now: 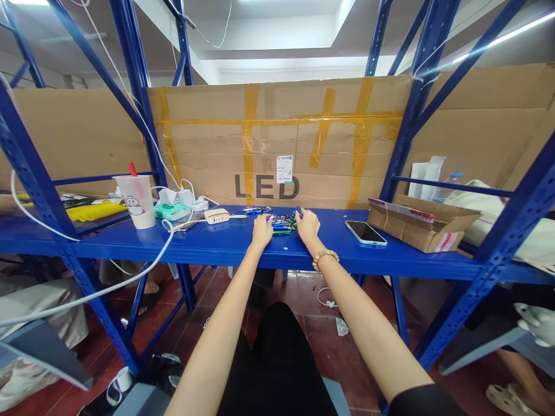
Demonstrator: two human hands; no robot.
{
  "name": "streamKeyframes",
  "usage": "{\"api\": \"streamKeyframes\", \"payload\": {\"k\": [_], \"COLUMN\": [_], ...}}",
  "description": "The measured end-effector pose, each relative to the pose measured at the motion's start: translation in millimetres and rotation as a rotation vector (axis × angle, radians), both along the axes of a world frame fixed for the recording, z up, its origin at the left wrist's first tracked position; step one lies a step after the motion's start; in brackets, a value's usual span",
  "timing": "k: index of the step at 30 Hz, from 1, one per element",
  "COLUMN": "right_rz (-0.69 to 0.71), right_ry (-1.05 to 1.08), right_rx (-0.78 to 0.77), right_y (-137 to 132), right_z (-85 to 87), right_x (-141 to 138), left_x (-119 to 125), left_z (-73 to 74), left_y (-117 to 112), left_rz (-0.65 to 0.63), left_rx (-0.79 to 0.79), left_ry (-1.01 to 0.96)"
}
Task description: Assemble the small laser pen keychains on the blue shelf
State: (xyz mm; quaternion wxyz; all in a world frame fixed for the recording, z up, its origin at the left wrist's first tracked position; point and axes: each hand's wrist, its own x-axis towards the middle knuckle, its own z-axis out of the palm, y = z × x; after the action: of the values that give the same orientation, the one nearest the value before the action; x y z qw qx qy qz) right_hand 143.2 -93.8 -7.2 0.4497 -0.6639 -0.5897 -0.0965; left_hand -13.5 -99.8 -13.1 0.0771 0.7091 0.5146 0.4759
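On the blue shelf top, a loose pile of small shiny pieces in blue, green and silver lies between my two hands. They are too small to name for certain. My left hand is at the pile's left side, fingers curled in, with a bit of blue showing by the fingertips. At the right side of the pile, my right hand, with a beaded bracelet on its wrist, has bent fingers closed near another blue bit. A few similar pieces lie just behind my left hand.
To the right are a phone and an open cardboard box. Leftward stand a power strip, a tissue pack and a drink cup. A white cable hangs over the front edge. Cardboard closes the back.
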Motion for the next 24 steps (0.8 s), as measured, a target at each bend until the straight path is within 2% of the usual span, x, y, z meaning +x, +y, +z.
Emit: {"api": "streamKeyframes", "payload": {"k": [5, 12, 17, 21, 24], "right_rz": [-0.091, 0.008, 0.199, 0.431, 0.522], "right_ry": [0.126, 0.209, 0.213, 0.196, 0.224], "right_rx": [-0.026, 0.059, 0.11, 0.085, 0.078], "right_y": [10, 12, 1, -4, -4], "right_z": [-8.5, -12.1, -1.4, 3.5, 4.0], "right_x": [14, 13, 4, -6, -8], "left_x": [0, 0, 1, 1, 2], "left_z": [-0.7, 1.7, 4.5, 8.2, 10.9], "left_y": [-1, -5, -8, -12, -15], "left_rz": [-0.021, -0.087, -0.137, -0.162, -0.172], "left_rx": [0.008, 0.021, 0.039, 0.071, 0.095], "left_ry": [0.0, 0.008, 0.0, -0.013, -0.007]}}
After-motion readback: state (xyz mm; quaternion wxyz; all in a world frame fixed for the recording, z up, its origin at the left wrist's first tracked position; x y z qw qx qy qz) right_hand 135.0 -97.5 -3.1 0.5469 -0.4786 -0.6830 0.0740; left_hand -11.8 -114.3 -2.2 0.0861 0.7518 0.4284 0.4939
